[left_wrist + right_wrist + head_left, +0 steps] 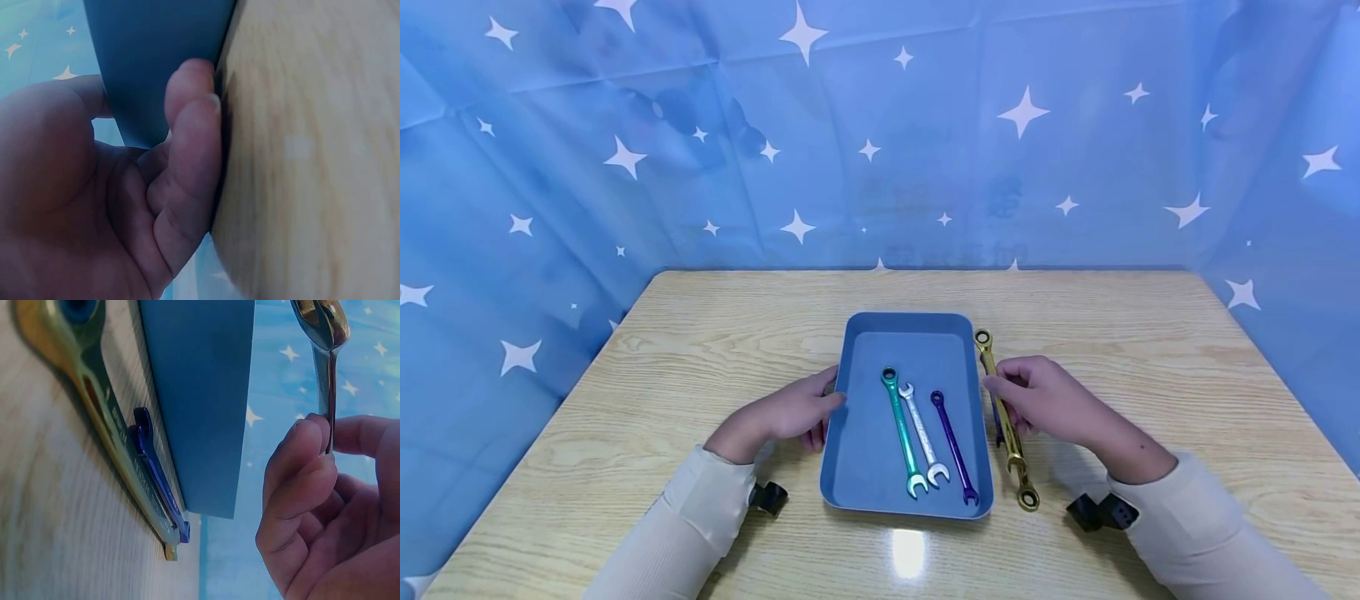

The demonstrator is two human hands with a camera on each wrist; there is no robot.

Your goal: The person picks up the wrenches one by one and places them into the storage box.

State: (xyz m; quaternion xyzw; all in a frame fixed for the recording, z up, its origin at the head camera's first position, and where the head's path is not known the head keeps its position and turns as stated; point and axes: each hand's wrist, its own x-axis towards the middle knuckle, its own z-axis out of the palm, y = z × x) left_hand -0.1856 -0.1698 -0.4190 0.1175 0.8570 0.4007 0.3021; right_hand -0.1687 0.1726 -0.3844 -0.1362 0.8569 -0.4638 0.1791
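Right wrist view shows, more clearly than the head view, one gold wrench (326, 381) pinched in the right hand (1047, 398), raised above a second gold wrench (119, 434) and a purple wrench (160, 476). Left hand (793, 408), thumb uppermost, grips the blue tray (863, 437) midway between left and right edges of the worktop (715, 333).

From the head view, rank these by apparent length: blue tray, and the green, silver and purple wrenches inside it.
1. Blue tray
2. Green wrench
3. Purple wrench and silver wrench: too close to rank surely; the purple looks slightly longer but thinner.
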